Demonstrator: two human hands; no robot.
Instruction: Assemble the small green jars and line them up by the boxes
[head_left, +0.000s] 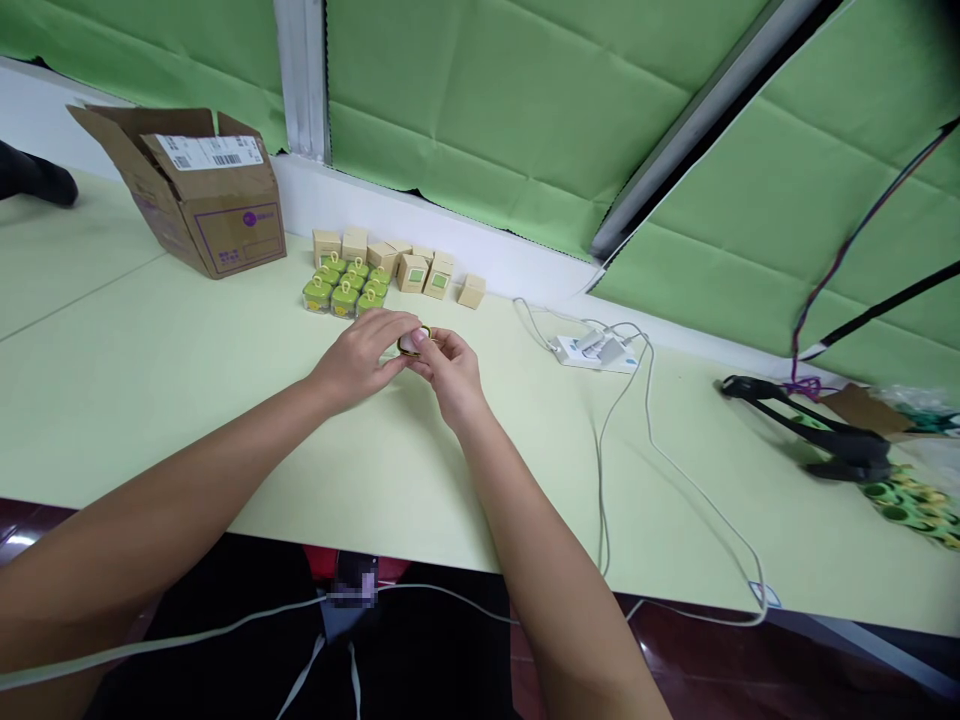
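Between both hands, above the table, is a small white piece with a green and dark rim (409,341), largely covered by fingers. My left hand (361,358) is closed on its left side, fingers over the top edge. On the other side my right hand (453,378) pinches it, thumb pressed on the white face. Just behind the left hand stand several small clear boxes with green lids (345,290), packed close together, each with a pale loop handle. Small tan cartons (412,272) form a loose row behind them, some with a green square on the front.
An open cardboard box (232,235) stands at the back left. Right of the hands lies a white power strip (592,352) with plugs; its cable (697,485) loops over the front edge. A black stand-like object (817,430) and green-yellow pieces (911,505) are at far right.
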